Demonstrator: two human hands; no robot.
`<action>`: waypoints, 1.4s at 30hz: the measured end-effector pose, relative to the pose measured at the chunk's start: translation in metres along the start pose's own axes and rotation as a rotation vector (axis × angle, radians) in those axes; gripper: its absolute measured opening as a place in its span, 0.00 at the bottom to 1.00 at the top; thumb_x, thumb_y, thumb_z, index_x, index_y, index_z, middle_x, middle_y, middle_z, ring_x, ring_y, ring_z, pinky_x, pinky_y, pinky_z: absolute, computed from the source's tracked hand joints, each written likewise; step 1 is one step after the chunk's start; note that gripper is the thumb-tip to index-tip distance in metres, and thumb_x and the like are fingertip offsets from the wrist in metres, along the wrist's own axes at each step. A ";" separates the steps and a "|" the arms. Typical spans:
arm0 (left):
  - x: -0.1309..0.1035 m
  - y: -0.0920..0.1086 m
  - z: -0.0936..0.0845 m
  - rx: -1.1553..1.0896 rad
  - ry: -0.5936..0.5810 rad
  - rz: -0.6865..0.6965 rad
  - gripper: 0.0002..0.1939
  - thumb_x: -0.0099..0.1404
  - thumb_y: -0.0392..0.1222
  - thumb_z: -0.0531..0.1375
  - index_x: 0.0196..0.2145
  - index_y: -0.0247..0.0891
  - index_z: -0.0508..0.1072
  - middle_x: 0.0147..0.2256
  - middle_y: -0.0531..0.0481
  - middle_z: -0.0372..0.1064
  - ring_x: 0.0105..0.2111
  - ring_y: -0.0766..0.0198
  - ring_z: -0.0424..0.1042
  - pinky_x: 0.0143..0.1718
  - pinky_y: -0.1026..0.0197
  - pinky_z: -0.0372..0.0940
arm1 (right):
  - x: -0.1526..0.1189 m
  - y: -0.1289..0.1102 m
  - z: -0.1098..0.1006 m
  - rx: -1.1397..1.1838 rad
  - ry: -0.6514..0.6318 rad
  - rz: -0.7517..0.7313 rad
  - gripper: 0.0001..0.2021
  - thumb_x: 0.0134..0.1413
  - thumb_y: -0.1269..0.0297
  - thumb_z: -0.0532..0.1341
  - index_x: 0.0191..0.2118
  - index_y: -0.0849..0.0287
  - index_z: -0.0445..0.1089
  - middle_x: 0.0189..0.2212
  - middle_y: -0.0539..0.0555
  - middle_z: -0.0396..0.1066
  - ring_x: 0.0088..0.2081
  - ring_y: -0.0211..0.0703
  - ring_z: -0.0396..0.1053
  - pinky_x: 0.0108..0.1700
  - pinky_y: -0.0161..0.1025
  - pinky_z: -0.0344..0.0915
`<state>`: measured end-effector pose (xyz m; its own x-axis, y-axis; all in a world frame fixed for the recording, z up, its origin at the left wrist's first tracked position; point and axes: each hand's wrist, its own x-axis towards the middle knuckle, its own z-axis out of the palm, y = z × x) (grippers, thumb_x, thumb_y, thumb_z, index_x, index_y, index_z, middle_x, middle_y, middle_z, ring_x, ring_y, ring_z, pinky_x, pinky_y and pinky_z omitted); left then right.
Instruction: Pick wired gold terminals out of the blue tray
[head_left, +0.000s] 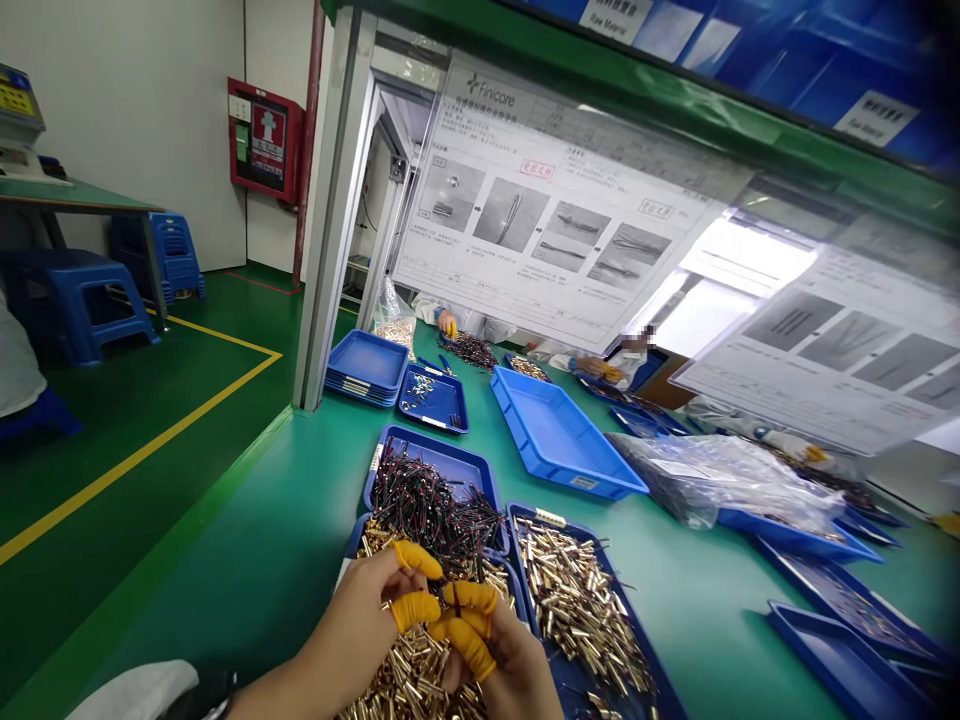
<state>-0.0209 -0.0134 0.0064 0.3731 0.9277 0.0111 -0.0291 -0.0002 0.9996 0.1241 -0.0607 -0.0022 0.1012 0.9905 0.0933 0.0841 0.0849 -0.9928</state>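
Yellow finger covers are on both my hands, which meet above a blue tray of brass tubes (409,670). My left hand (382,600) has thumb and forefinger apart, with a small gap between the covered tips; whether a tube lies there is unclear. My right hand (487,630) has its covered fingers pressed together around a small dark piece, too small to name. Just beyond the hands, a blue tray holds a heap of black and red wires (427,500). To the right, another blue tray holds brass tubes with dark wires (581,600).
Farther back stand a light blue bin (559,430), stacked blue trays (367,362) and a tray with small parts (433,398). Plastic bags (697,475) and more trays (847,650) lie at right. Instruction sheets (540,210) hang above. Other people's gloved hands show across the table.
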 end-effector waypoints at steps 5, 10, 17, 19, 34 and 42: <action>-0.002 0.005 0.001 -0.036 -0.050 0.095 0.06 0.52 0.30 0.58 0.27 0.38 0.72 0.30 0.53 0.67 0.33 0.61 0.67 0.35 0.63 0.61 | -0.003 -0.009 -0.002 -0.090 0.049 0.036 0.18 0.47 0.48 0.61 0.20 0.58 0.65 0.10 0.44 0.62 0.10 0.31 0.59 0.15 0.28 0.55; 0.000 0.004 0.003 -0.236 -0.081 -0.018 0.05 0.53 0.32 0.59 0.30 0.38 0.71 0.29 0.54 0.70 0.34 0.60 0.70 0.39 0.60 0.63 | -0.006 -0.004 -0.005 -0.174 0.092 -0.014 0.16 0.48 0.51 0.61 0.21 0.58 0.64 0.13 0.43 0.59 0.12 0.30 0.55 0.14 0.27 0.53; -0.001 0.008 0.001 -0.002 -0.053 0.075 0.08 0.54 0.30 0.55 0.27 0.39 0.72 0.27 0.54 0.67 0.32 0.62 0.68 0.34 0.64 0.61 | -0.006 0.014 -0.009 -0.350 0.095 -0.135 0.13 0.50 0.54 0.58 0.29 0.60 0.71 0.17 0.50 0.67 0.18 0.37 0.61 0.20 0.31 0.58; -0.002 0.011 0.001 0.055 -0.053 0.106 0.08 0.54 0.30 0.55 0.26 0.39 0.72 0.27 0.53 0.66 0.31 0.62 0.66 0.33 0.65 0.60 | -0.006 0.016 -0.008 -0.402 0.107 -0.176 0.15 0.50 0.53 0.57 0.25 0.59 0.70 0.15 0.48 0.63 0.16 0.35 0.56 0.18 0.31 0.53; -0.003 0.013 -0.001 0.195 -0.046 0.165 0.08 0.56 0.29 0.55 0.27 0.38 0.71 0.29 0.53 0.67 0.32 0.62 0.66 0.34 0.65 0.58 | -0.008 0.020 -0.005 -0.437 0.106 -0.185 0.14 0.50 0.55 0.55 0.22 0.59 0.66 0.15 0.45 0.53 0.17 0.34 0.47 0.18 0.33 0.44; -0.005 0.007 -0.002 0.230 -0.125 0.303 0.16 0.53 0.23 0.49 0.30 0.38 0.71 0.34 0.50 0.67 0.37 0.61 0.66 0.38 0.64 0.58 | -0.008 -0.002 -0.008 -0.392 -0.061 -0.037 0.12 0.51 0.59 0.55 0.23 0.61 0.64 0.18 0.45 0.52 0.21 0.36 0.48 0.22 0.33 0.46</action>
<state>-0.0254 -0.0175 0.0135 0.4903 0.8200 0.2953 0.0476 -0.3635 0.9304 0.1312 -0.0701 -0.0003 0.0331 0.9931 0.1121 0.4596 0.0845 -0.8841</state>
